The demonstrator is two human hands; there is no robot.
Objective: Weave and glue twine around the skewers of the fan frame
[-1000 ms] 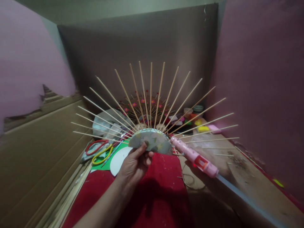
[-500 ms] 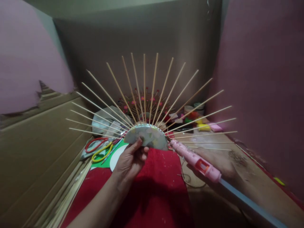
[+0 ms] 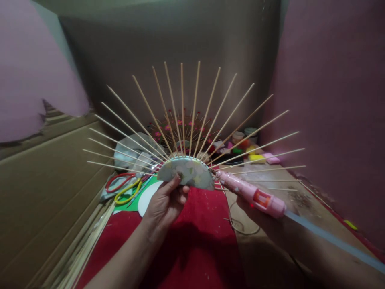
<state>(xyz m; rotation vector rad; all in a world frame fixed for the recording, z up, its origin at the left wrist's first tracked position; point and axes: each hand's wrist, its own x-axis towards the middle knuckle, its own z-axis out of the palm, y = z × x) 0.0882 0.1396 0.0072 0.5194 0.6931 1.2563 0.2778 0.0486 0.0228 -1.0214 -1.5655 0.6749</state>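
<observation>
My left hand (image 3: 168,198) pinches the lower edge of a patterned half-disc (image 3: 191,172), thumb in front and fingers mostly behind. Thin wooden sticks (image 3: 197,108) radiate from its curved rim like a fan. In my right hand (image 3: 255,214) is a pink glue gun (image 3: 249,192), with a long translucent glue stick (image 3: 327,235) protruding from its rear. The gun's nozzle is at the right end of the half-disc, close to the lowest sticks; whether it touches cannot be made out. My right fingers are largely hidden below the gun.
Red cloth (image 3: 192,241) covers the middle of the surface. Red-and-yellow-handled scissors (image 3: 128,190) lie at left by a white disc (image 3: 148,198) and cardboard (image 3: 54,180). A decorated stick fan (image 3: 180,126) stands behind. A thin cord loop (image 3: 245,228) lies right, with colourful pieces (image 3: 255,158) beyond.
The rear of the glue gun has swung slightly up and right, while its nozzle stays near the half-disc's right end. The fan appears tilted slightly closer. Both grips are unchanged.
</observation>
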